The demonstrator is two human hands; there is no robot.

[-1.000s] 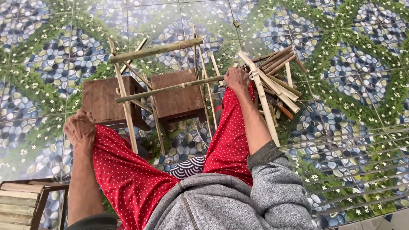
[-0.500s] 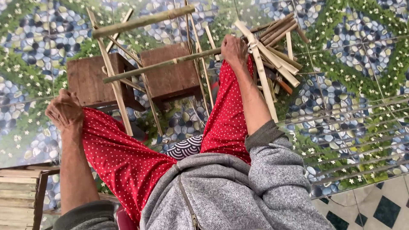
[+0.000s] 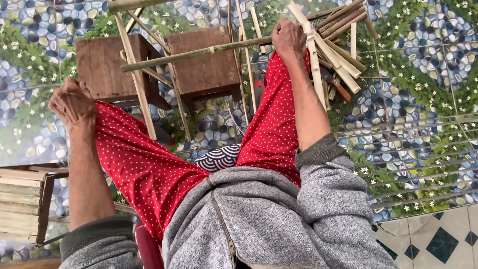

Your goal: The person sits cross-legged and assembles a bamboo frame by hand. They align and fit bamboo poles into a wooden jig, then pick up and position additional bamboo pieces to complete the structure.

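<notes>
At the left edge a slatted wooden crate stands on the tiled floor. Just right of it, the left hand rests loosely curled on the left knee of the red dotted trousers, holding nothing, well apart from the work. Ahead of that knee lie two dark wooden blocks, and a frame of thin bamboo sticks stands over and between them. One long bamboo pole runs across this frame, its long axis nearly level from left to right, rising slightly toward the right. Its right end meets the right hand, which sits at the right knee and appears closed around the pole or a stick there; the fingers are turned away, so the exact grip cannot be told. So the pole lies leftward from the right hand, the nearer one by far. Just right of that hand lies a bundle of split bamboo slats, fanned toward the far right.
</notes>
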